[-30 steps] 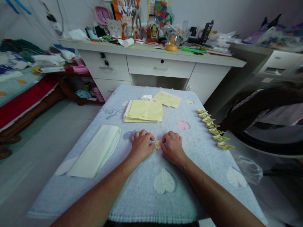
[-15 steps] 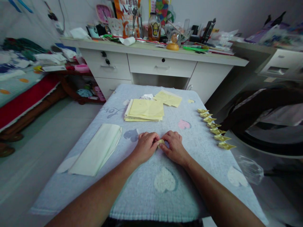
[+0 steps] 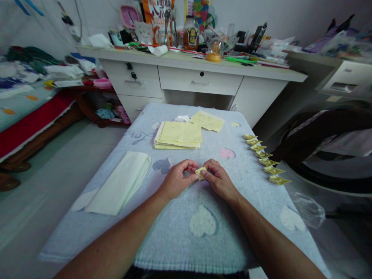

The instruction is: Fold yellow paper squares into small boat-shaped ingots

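A small piece of folded yellow paper (image 3: 200, 173) is between my two hands, just above the cloth-covered table. My right hand (image 3: 217, 180) pinches it, with the thumb across its near face and the fingers behind. My left hand (image 3: 178, 178) curls in from the other side, thumb and fingertips at the paper's left edge, a gap showing between thumb and palm. Beyond my hands lies a stack of yellow paper sheets (image 3: 180, 133). Along the table's right edge stands a row of several small folded yellow paper boats (image 3: 272, 170).
A folded pale green paper bundle (image 3: 119, 184) lies on the left of the table's blue cloth (image 3: 174, 240). Loose yellow sheets (image 3: 207, 121) and crumpled white tissue (image 3: 182, 119) are at the back. Behind stands a cluttered white desk (image 3: 200, 79); a washing machine (image 3: 345, 89) is at right.
My left fingers have loosened and spread away from the thumb. The folded paper has shifted slightly right and shows more between my hands.
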Tool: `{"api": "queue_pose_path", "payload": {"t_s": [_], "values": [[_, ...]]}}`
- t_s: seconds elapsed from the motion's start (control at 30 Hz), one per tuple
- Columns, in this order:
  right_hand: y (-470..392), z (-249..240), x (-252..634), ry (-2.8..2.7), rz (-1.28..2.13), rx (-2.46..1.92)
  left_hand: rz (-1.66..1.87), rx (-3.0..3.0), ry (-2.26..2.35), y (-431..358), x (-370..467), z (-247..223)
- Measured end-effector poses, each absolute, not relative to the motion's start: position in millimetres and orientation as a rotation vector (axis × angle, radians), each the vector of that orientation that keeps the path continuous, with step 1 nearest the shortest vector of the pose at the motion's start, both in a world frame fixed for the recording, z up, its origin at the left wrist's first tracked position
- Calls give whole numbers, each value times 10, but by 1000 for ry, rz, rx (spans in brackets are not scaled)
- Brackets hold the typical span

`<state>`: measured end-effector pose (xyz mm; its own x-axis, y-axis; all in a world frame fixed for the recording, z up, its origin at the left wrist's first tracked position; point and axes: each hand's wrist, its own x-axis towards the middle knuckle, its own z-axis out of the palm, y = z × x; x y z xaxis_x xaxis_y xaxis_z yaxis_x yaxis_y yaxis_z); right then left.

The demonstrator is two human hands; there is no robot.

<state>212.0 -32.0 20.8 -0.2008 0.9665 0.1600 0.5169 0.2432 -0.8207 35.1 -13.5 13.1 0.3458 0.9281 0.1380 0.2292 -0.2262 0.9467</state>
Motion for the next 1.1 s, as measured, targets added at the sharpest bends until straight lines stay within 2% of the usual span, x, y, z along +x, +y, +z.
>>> {"api": "queue_pose_path", "payload": {"t_s": [0.33,0.77,1.1], "values": [[-326,199,2105,-1834,796,-1330,904,1775,1123,-140,345,159],[-322,179,2086,-1803,821,-1213,942,1624,1014,-131,340,127],[-321,175,2105,-1848,709,-1174,944,1570,942,-141,373,118]]}}
